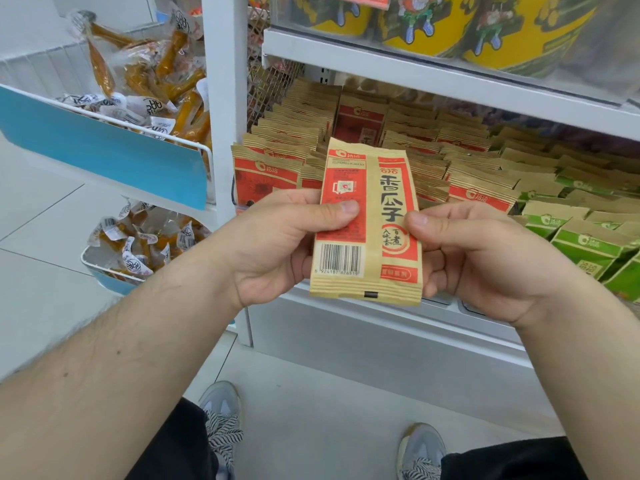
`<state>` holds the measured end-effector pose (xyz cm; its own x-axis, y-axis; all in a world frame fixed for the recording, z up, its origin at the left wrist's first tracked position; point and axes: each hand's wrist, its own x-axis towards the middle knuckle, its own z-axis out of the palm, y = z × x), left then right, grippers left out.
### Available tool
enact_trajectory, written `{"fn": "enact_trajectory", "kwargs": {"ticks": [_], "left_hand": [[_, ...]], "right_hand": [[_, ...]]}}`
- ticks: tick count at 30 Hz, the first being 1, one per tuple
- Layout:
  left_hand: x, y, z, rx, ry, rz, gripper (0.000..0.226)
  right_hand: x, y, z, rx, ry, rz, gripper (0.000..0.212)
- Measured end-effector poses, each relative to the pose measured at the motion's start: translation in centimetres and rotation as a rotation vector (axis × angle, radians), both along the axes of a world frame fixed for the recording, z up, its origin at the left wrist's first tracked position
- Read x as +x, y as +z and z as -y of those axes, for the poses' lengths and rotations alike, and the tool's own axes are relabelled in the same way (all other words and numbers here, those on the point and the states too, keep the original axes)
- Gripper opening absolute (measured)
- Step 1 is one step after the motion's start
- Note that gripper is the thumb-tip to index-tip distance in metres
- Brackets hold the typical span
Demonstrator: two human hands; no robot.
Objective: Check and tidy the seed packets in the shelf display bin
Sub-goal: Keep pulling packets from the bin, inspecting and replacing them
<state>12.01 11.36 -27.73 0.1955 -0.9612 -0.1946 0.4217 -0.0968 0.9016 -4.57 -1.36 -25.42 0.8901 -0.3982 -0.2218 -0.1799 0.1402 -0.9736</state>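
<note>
Our left hand (277,244) pinches the left edge of one red-and-tan seed packet (369,223), thumb flat across its red panel, fingers curled behind. Our right hand (485,258) pinches the right edge, thumb tip on the front. The packet is upright, barcode side toward us, in front of the display bin (398,308) and above its front lip. Behind it, rows of matching red packets (381,133) stand on edge in the bin; green packets (588,237) fill the section to the right. Yellow tubs (519,29) sit on the shelf above. To the left, wire baskets (114,123) hold clear-wrapped orange snacks (166,74).
</note>
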Motion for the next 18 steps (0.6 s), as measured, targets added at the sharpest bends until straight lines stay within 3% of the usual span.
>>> {"fn": "enact_trajectory", "kwargs": {"ticks": [7, 12, 18], "left_hand": [[0.08, -0.02, 0.09, 0.031, -0.025, -0.049, 0.044], [0.22, 0.2, 0.11, -0.03, -0.105, -0.234, 0.035], [0.59, -0.07, 0.25, -0.052, -0.177, -0.28, 0.05]], "right_hand": [[0.2, -0.33, 0.29, 0.067, -0.003, 0.007, 0.051], [0.26, -0.48, 0.62, 0.169, -0.002, -0.024, 0.065], [0.13, -0.42, 0.68, 0.188, -0.015, -0.01, 0.07]]}}
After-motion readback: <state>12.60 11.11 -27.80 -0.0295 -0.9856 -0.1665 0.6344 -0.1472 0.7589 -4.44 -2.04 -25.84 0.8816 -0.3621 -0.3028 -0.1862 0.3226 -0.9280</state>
